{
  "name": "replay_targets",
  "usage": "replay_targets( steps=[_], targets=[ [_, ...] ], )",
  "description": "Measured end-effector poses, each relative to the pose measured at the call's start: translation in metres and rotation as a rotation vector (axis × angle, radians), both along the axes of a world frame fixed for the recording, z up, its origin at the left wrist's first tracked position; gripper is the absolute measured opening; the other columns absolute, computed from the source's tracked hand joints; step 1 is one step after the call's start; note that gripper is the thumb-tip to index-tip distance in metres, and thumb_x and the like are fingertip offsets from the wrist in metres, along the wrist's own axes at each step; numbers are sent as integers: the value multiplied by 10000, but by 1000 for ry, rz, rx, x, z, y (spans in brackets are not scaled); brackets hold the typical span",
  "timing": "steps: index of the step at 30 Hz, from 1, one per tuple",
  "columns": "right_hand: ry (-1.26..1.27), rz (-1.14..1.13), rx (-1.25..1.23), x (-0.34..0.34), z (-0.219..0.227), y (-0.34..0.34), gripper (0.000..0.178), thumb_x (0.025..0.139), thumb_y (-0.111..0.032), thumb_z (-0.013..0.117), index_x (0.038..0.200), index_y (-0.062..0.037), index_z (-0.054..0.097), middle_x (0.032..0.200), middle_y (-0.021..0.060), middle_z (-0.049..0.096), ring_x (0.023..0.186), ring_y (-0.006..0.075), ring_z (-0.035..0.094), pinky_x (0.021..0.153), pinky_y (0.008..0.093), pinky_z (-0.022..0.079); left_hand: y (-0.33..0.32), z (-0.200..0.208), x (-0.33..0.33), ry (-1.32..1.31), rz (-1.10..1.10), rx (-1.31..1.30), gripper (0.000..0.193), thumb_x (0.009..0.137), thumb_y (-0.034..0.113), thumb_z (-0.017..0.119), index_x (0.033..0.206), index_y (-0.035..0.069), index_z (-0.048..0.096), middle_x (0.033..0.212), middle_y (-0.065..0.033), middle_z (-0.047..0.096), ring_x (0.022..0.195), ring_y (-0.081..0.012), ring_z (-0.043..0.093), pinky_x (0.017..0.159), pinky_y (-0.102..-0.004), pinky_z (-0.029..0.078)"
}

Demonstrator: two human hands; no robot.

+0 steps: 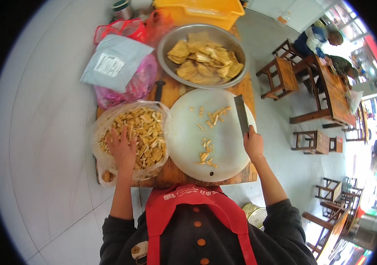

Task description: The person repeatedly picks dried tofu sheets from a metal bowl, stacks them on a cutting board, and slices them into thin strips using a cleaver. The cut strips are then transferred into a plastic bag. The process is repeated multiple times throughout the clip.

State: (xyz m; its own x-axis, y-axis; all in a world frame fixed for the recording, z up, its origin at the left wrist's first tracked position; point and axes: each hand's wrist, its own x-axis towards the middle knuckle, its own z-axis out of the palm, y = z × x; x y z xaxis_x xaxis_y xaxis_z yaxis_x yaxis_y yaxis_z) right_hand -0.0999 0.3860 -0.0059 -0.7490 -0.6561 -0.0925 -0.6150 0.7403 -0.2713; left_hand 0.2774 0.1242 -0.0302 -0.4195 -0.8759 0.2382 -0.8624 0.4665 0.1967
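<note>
My left hand [121,148] lies with spread fingers on a heap of cut tofu strips [146,132], brownish-yellow with pale insides. The heap fills a container lined with a clear plastic bag [166,120]. At the right edge of a round white cutting board [188,145], my right hand [253,143] is closed round the handle of a cleaver [241,114]. Its dark blade points away from me. A few loose strips [217,115] and a small cluster of bits [206,155] lie on the board. Beyond it, a steel basin [164,48] holds uncut yellow-brown tofu sheets [206,59].
Left of the basin, a grey parcel [118,62] rests on a pink plastic bag [142,84]. A dark handle [159,89] lies between bag and board. Behind stands a yellow crate [188,12]. Wooden stools [281,77] and a table [334,92] with seated people are to the right.
</note>
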Motion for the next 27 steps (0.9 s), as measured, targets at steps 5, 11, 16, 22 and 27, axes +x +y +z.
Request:
replay_targets(
  steps=[5, 11, 16, 22, 27],
  targets=[
    [-108, -53, 170, -34, -31, -2, 413, 1011, -277, 343, 1095, 11, 628, 835, 235, 680, 784, 389, 675, 700, 498, 540, 23, 27, -43, 319, -218, 225, 387, 942, 145, 553, 1324, 88, 560, 1436, -160, 447, 1317, -357, 420, 1047, -467, 402],
    [-199, 257, 83, 7, -28, -33, 228, 891, -79, 468, 1108, -8, 460, 954, 228, 638, 836, 413, 659, 697, 469, 552, 56, -51, -176, 549, -462, 702, 377, 969, 120, 513, 1342, 69, 538, 1450, -169, 435, 1352, -343, 394, 1067, -441, 379],
    [-372, 297, 41, 34, -37, -11, 245, 905, -112, 465, 1122, 1, 463, 946, 236, 647, 821, 415, 661, 675, 491, 548, 54, -124, -234, 402, -491, 296, 397, 909, 28, 554, 1304, -4, 532, 1392, -169, 478, 1329, -344, 403, 1112, -438, 311],
    [-321, -46, -277, 47, -47, 65, 236, 902, -182, 591, 1052, -1, 585, 746, 242, 649, 673, 422, 636, 605, 484, 505, 102, -106, -218, 520, -651, 527, 362, 854, 49, 609, 1215, 26, 615, 1277, -112, 578, 1225, -314, 510, 1047, -382, 411],
    [-768, -355, -379, 52, -51, 122, 233, 911, -184, 627, 1002, 22, 570, 622, 135, 609, 483, 222, 593, 453, 352, 465, 151, -67, -184, 232, -990, 300, 508, 890, 364, 617, 1323, 108, 544, 1433, -117, 461, 1331, -357, 403, 1123, -536, 275]
  ],
)
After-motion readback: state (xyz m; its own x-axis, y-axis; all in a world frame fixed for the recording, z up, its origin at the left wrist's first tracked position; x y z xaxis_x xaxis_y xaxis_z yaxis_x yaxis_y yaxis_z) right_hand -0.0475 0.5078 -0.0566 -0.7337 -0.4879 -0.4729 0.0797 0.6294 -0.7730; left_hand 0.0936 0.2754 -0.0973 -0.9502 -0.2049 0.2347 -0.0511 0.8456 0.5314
